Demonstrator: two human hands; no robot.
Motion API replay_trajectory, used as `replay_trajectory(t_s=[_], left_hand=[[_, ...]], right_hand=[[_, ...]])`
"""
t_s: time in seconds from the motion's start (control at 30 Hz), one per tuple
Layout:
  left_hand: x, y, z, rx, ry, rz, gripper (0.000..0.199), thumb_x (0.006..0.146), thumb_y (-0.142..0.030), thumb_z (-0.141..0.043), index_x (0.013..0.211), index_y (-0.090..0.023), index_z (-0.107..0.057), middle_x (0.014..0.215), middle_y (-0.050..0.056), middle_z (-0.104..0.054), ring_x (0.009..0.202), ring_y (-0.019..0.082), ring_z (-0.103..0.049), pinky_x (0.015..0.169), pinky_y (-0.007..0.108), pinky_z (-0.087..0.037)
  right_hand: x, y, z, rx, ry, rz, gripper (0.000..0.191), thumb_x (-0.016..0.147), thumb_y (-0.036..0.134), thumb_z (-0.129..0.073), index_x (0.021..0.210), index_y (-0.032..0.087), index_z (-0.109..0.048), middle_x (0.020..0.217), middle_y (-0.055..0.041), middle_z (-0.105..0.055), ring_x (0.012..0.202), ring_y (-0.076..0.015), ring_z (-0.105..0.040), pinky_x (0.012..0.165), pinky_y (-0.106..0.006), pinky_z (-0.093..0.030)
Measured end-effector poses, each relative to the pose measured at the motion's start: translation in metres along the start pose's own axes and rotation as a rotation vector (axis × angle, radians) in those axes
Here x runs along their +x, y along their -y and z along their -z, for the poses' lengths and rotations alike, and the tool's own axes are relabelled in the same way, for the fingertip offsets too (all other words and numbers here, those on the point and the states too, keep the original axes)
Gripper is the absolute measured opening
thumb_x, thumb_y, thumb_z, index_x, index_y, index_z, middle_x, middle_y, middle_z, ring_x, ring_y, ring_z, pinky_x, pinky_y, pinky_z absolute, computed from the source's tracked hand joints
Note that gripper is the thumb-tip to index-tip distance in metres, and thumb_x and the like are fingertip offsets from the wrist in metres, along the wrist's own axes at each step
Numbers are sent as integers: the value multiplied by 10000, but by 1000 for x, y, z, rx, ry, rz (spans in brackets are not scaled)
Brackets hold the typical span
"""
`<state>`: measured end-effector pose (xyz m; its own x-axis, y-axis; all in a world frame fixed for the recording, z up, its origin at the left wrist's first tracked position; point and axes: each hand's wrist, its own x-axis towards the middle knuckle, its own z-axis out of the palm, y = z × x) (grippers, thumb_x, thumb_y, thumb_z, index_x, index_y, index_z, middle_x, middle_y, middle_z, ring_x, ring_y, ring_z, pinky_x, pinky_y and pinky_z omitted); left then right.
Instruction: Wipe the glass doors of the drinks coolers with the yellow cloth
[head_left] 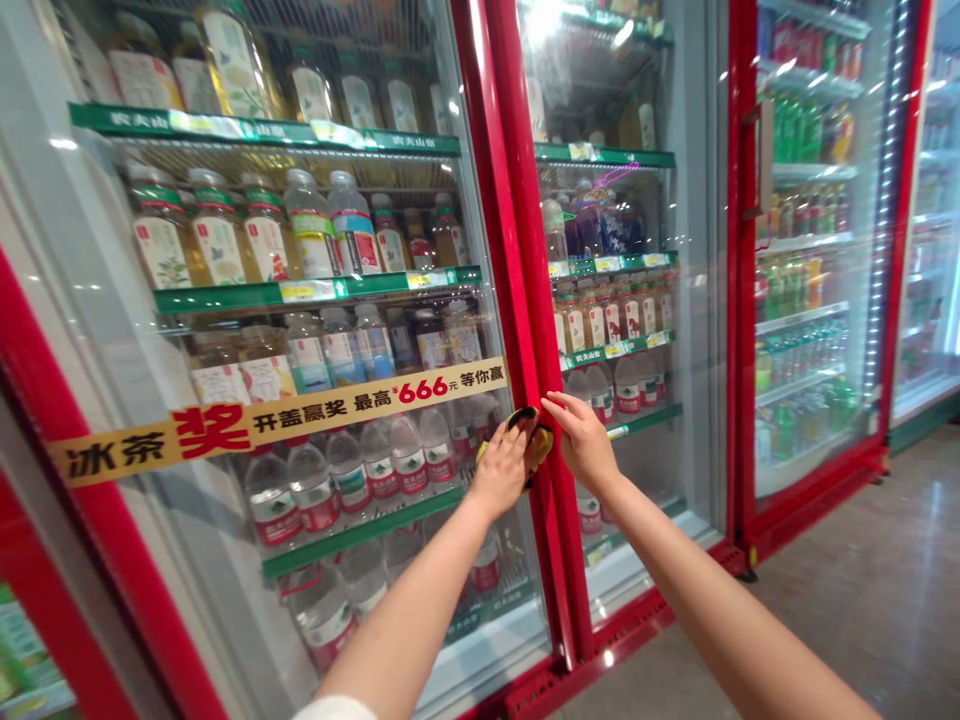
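Two red-framed glass doors of a drinks cooler stand before me. My left hand [501, 470] lies at the inner edge of the left door [517, 330], its fingers bent over a yellow-and-black, cloth-like bundle [541, 448]. Its exact kind is unclear, and the hand partly covers it. Just to the right, my right hand [583, 438] has its fingers stretched out, the tips touching the red frame of the right door [534, 250]. Nothing shows in that hand; its thumb is hard to make out. Both doors look closed.
Bottled drinks [225, 235] fill green-edged shelves behind the glass. A beige banner with printed characters [300, 415] crosses the left door. Another red-framed cooler [810, 250] with a long handle [763, 150] stands to the right, above a shiny floor [847, 580].
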<state>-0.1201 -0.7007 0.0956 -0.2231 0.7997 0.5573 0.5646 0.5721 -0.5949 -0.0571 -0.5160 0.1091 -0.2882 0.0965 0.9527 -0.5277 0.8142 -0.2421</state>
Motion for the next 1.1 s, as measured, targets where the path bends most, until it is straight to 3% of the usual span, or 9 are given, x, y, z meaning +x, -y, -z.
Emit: replay_trajectory(t_s=[0.1, 0.3, 0.43, 0.57, 0.63, 0.77, 0.9, 1.03, 1.1], left_hand=[[1, 7, 9, 13, 15, 61, 599, 936, -143, -440, 1536, -146, -419, 1638, 123, -355, 1526, 223, -336, 1289, 501, -214], [58, 56, 61, 26, 47, 210, 760, 885, -220, -584, 1585, -119, -309, 1698, 104, -136, 1588, 257, -89, 1302, 548, -64], [11, 50, 53, 48, -40, 346, 776, 882, -175, -568, 1587, -49, -267, 1683, 181, -140, 1578, 281, -117, 1294, 514, -183], [-38, 26, 29, 50, 57, 86, 606, 919, -108, -434, 1525, -120, -435, 1597, 108, -431, 1533, 158, -275, 1284, 340, -231], [-33, 30, 31, 57, 71, 87, 593, 937, -122, -406, 1530, -134, -431, 1607, 90, -419, 1537, 147, -253, 1288, 331, -212], [-6, 62, 56, 74, 34, 281, 748, 908, -185, -522, 1599, -89, -250, 1691, 139, -157, 1576, 229, -73, 1306, 475, -139], [-30, 65, 63, 96, -14, 428, 804, 895, -213, -587, 1601, -73, -231, 1685, 176, -159, 1578, 272, -108, 1291, 500, -200], [-59, 54, 49, 87, 48, 219, 624, 956, -160, -462, 1570, -155, -352, 1626, 102, -381, 1529, 193, -310, 1275, 396, -274], [-59, 62, 51, 87, 67, 167, 606, 968, -162, -441, 1569, -182, -364, 1628, 73, -385, 1535, 174, -293, 1285, 377, -250]], right_hand=[[0, 2, -2, -11, -4, 1, 566, 850, 5, -416, 1260, 257, -712, 1298, -96, -689, 1225, -218, -624, 1048, -423, -543], [15, 16, -9, 18, -52, 4, 510, 882, 45, -426, 1251, 240, -718, 1269, -112, -692, 1203, -236, -630, 1065, -441, -526], [10, 26, -16, 86, -14, 14, 523, 894, 49, -423, 1280, 270, -698, 1299, -103, -683, 1211, -225, -632, 1052, -437, -539], [-2, 33, -26, 164, 33, 2, 536, 884, 45, -420, 1291, 265, -691, 1319, -109, -670, 1222, -228, -633, 1056, -441, -542], [-4, 37, -33, 187, 34, -2, 529, 876, 45, -430, 1278, 259, -699, 1310, -114, -671, 1224, -234, -633, 1071, -450, -530], [-1, 47, -46, 225, 40, -5, 549, 857, 31, -414, 1275, 241, -701, 1326, -129, -662, 1245, -245, -624, 1080, -478, -521], [1, 57, -58, 248, 47, -12, 566, 846, 21, -400, 1286, 224, -693, 1364, -138, -646, 1273, -249, -613, 1086, -493, -518], [4, 73, -70, 265, 51, -6, 531, 875, 52, -409, 1300, 216, -682, 1385, -148, -632, 1300, -249, -595, 1101, -499, -508], [9, 83, -75, 268, 52, 19, 525, 885, 63, -418, 1314, 228, -672, 1392, -138, -629, 1316, -244, -584, 1113, -495, -499]])
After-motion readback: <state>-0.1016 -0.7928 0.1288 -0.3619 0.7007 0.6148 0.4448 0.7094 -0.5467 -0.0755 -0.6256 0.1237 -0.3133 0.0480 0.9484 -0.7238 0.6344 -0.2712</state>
